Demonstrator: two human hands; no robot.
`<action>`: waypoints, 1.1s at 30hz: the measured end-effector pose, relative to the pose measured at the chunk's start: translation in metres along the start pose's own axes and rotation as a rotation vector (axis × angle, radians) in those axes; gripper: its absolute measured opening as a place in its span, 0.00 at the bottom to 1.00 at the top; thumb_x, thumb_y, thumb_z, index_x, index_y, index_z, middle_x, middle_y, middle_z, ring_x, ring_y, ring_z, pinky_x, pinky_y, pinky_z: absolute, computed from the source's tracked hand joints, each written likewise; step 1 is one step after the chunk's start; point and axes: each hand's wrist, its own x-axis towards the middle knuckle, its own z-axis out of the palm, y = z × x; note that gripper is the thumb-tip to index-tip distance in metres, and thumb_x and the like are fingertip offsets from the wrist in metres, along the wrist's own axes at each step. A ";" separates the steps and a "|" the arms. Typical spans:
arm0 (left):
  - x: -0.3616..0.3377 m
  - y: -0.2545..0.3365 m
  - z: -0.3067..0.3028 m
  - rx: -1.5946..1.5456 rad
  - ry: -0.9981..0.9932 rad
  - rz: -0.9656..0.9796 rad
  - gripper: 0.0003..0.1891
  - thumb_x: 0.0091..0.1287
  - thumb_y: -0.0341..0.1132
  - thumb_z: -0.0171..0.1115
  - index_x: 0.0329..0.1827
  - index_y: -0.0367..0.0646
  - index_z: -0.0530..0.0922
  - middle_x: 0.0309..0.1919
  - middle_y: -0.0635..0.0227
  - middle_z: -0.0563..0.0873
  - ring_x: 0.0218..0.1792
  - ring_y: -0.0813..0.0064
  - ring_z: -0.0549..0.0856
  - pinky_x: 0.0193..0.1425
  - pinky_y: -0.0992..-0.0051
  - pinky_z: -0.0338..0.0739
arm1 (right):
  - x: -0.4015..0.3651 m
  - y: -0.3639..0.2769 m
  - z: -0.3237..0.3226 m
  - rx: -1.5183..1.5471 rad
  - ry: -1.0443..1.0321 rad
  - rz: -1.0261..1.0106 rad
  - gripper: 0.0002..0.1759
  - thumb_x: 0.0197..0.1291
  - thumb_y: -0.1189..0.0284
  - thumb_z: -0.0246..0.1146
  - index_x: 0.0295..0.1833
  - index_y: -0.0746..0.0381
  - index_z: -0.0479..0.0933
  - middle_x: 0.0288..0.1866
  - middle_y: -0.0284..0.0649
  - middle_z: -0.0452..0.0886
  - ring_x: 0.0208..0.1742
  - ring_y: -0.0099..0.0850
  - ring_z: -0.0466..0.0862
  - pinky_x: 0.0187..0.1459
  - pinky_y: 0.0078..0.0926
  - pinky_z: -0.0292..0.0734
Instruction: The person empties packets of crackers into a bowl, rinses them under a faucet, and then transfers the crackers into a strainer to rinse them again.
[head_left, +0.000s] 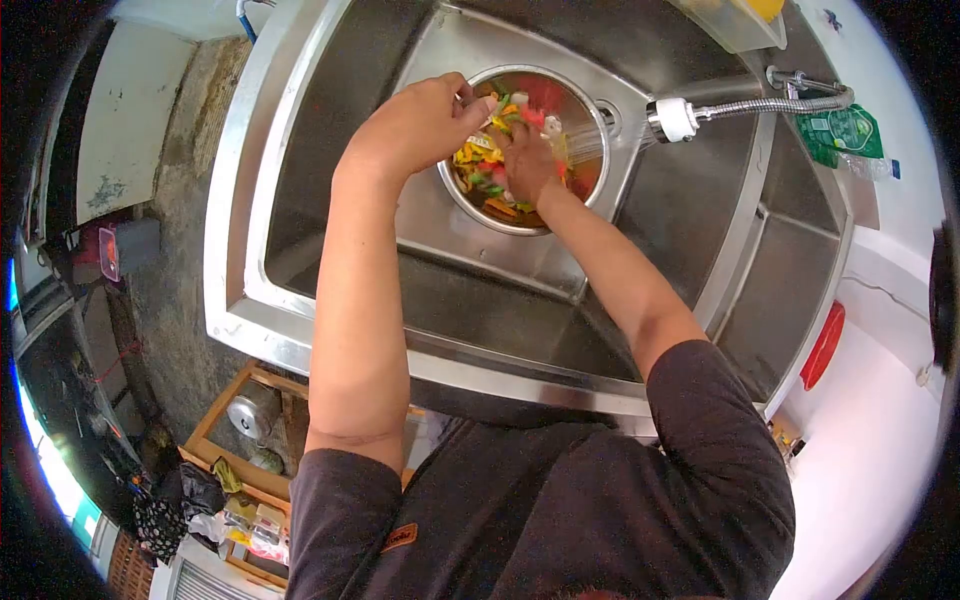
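As we lean over the steel sink (330,150), its big basin takes up most of what we see, with a smaller basin (790,270) to its right. On a raised step at the far side of the big basin sits a round metal bowl (590,110), filled with chopped pieces (470,155) in yellow, red, green and orange. A clear plastic tub (735,25) stands at the sink's far edge; we cannot make out what it contains.

Our left hand (425,120) is curled over the bowl's left rim, fingers closed on it. Our right hand (530,160) is down inside the bowl among the pieces, fingertips buried, so we cannot tell whether it is pinching anything or is spread.

A white worktop (880,420) runs along the right, carrying a green packet (840,135), and a red disc (825,345) leans at the small basin's edge. Below the sink on the left we see a rough concrete floor (170,300) and a wooden shelf (250,400) with clutter.

The bowl stands upright, mouth up; being round, it has no long axis. The tap's flexible hose (770,105) lies right to left, its white nozzle (672,120) pointing at the bowl, and a stream of water (585,145) falls inside the right rim.
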 end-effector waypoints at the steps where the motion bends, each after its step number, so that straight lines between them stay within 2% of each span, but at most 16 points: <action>1: 0.000 0.000 0.000 0.002 0.008 0.007 0.28 0.73 0.58 0.58 0.53 0.37 0.82 0.44 0.50 0.89 0.46 0.54 0.89 0.54 0.61 0.81 | 0.002 0.011 0.002 0.085 0.014 0.007 0.40 0.56 0.49 0.69 0.73 0.51 0.69 0.71 0.50 0.71 0.74 0.54 0.68 0.74 0.50 0.63; 2: 0.000 0.000 0.000 0.001 0.011 0.009 0.28 0.73 0.58 0.58 0.53 0.37 0.82 0.44 0.50 0.89 0.46 0.54 0.89 0.54 0.61 0.81 | 0.009 0.023 0.003 0.082 0.015 0.006 0.40 0.56 0.49 0.69 0.73 0.51 0.69 0.71 0.50 0.71 0.74 0.54 0.68 0.74 0.50 0.63; 4: -0.001 -0.001 0.000 0.003 0.016 0.029 0.28 0.73 0.58 0.57 0.54 0.37 0.82 0.45 0.50 0.89 0.47 0.53 0.89 0.55 0.61 0.81 | 0.017 0.040 -0.007 0.495 0.072 0.153 0.38 0.56 0.52 0.69 0.73 0.48 0.70 0.72 0.48 0.71 0.73 0.51 0.69 0.72 0.48 0.66; 6: 0.000 -0.002 0.001 -0.004 0.023 0.038 0.28 0.73 0.58 0.57 0.54 0.37 0.82 0.45 0.50 0.89 0.47 0.53 0.89 0.55 0.60 0.81 | 0.015 0.045 -0.036 0.719 -0.092 0.250 0.40 0.55 0.52 0.70 0.73 0.49 0.69 0.72 0.51 0.70 0.73 0.54 0.68 0.72 0.46 0.66; 9: -0.001 0.001 0.002 -0.001 0.024 0.034 0.28 0.73 0.57 0.57 0.53 0.37 0.82 0.45 0.49 0.89 0.47 0.53 0.89 0.55 0.60 0.81 | 0.022 0.021 -0.036 0.637 0.085 0.365 0.41 0.54 0.51 0.71 0.73 0.48 0.69 0.73 0.55 0.69 0.75 0.56 0.65 0.73 0.53 0.63; 11: -0.002 0.004 0.000 0.013 0.023 0.022 0.28 0.73 0.57 0.57 0.53 0.36 0.82 0.45 0.49 0.89 0.47 0.53 0.89 0.55 0.60 0.81 | 0.009 -0.015 -0.033 0.309 0.247 0.175 0.43 0.52 0.51 0.72 0.74 0.50 0.68 0.73 0.56 0.68 0.77 0.58 0.62 0.74 0.60 0.60; 12: -0.002 0.004 -0.001 -0.011 0.011 0.004 0.28 0.73 0.57 0.58 0.53 0.36 0.82 0.45 0.48 0.89 0.47 0.53 0.89 0.55 0.60 0.81 | 0.005 -0.017 -0.026 0.311 0.249 0.180 0.43 0.52 0.51 0.72 0.74 0.50 0.68 0.73 0.56 0.68 0.77 0.58 0.62 0.74 0.60 0.60; 14: -0.001 0.003 0.001 -0.037 0.000 -0.015 0.28 0.73 0.57 0.58 0.53 0.36 0.82 0.44 0.48 0.89 0.47 0.53 0.89 0.54 0.60 0.81 | -0.001 -0.016 -0.013 0.086 0.151 -0.151 0.45 0.51 0.52 0.72 0.75 0.50 0.67 0.76 0.56 0.65 0.79 0.60 0.58 0.73 0.66 0.57; 16: 0.000 -0.001 0.004 -0.031 0.057 0.025 0.27 0.71 0.54 0.60 0.52 0.35 0.83 0.40 0.48 0.89 0.44 0.53 0.89 0.52 0.60 0.81 | 0.014 0.007 0.004 0.122 0.041 -0.202 0.43 0.52 0.52 0.72 0.75 0.47 0.68 0.79 0.56 0.60 0.80 0.61 0.56 0.74 0.65 0.56; 18: -0.003 0.001 0.002 -0.031 0.036 0.006 0.28 0.72 0.56 0.59 0.53 0.36 0.82 0.43 0.48 0.89 0.45 0.53 0.89 0.53 0.60 0.81 | 0.035 0.024 0.040 0.188 0.090 0.237 0.41 0.59 0.48 0.66 0.76 0.47 0.66 0.82 0.56 0.55 0.82 0.60 0.52 0.75 0.67 0.51; 19: -0.002 0.003 0.000 -0.022 0.017 -0.001 0.29 0.73 0.58 0.58 0.55 0.37 0.82 0.45 0.48 0.89 0.47 0.53 0.89 0.54 0.60 0.81 | 0.022 0.019 0.020 0.186 0.092 0.240 0.41 0.59 0.48 0.66 0.76 0.47 0.66 0.82 0.56 0.55 0.82 0.60 0.52 0.75 0.67 0.51; 21: -0.001 0.004 -0.001 -0.021 0.007 0.006 0.29 0.73 0.58 0.58 0.55 0.37 0.82 0.45 0.48 0.89 0.47 0.53 0.89 0.54 0.60 0.81 | -0.012 0.006 -0.013 -0.020 0.040 -0.221 0.41 0.64 0.46 0.61 0.78 0.52 0.62 0.77 0.54 0.62 0.79 0.56 0.59 0.77 0.53 0.53; 24: 0.000 0.001 0.000 -0.012 0.005 0.002 0.29 0.72 0.58 0.59 0.55 0.37 0.82 0.45 0.48 0.88 0.46 0.53 0.88 0.54 0.60 0.81 | -0.002 0.029 0.003 0.083 0.022 -0.035 0.45 0.66 0.41 0.57 0.80 0.57 0.58 0.79 0.53 0.60 0.80 0.57 0.57 0.78 0.54 0.50; 28: -0.002 0.005 -0.003 -0.030 -0.021 0.004 0.29 0.72 0.58 0.59 0.55 0.37 0.82 0.46 0.48 0.88 0.47 0.53 0.88 0.54 0.60 0.81 | -0.023 0.005 -0.033 -0.056 -0.089 -0.157 0.50 0.63 0.39 0.59 0.81 0.58 0.56 0.80 0.56 0.58 0.81 0.54 0.55 0.79 0.53 0.49; 30: -0.002 0.003 -0.002 -0.024 -0.013 -0.005 0.29 0.72 0.58 0.59 0.55 0.38 0.82 0.45 0.48 0.89 0.47 0.53 0.89 0.54 0.60 0.81 | -0.014 0.019 -0.047 -0.004 -0.306 -0.014 0.58 0.57 0.40 0.65 0.83 0.60 0.49 0.82 0.58 0.53 0.83 0.53 0.52 0.79 0.53 0.51; 33: -0.002 0.004 -0.001 -0.027 0.008 0.002 0.28 0.72 0.58 0.59 0.54 0.38 0.82 0.45 0.48 0.89 0.46 0.53 0.89 0.54 0.60 0.81 | -0.048 0.004 -0.042 -0.002 -0.063 0.034 0.55 0.57 0.42 0.67 0.80 0.61 0.55 0.79 0.61 0.56 0.79 0.52 0.61 0.76 0.50 0.59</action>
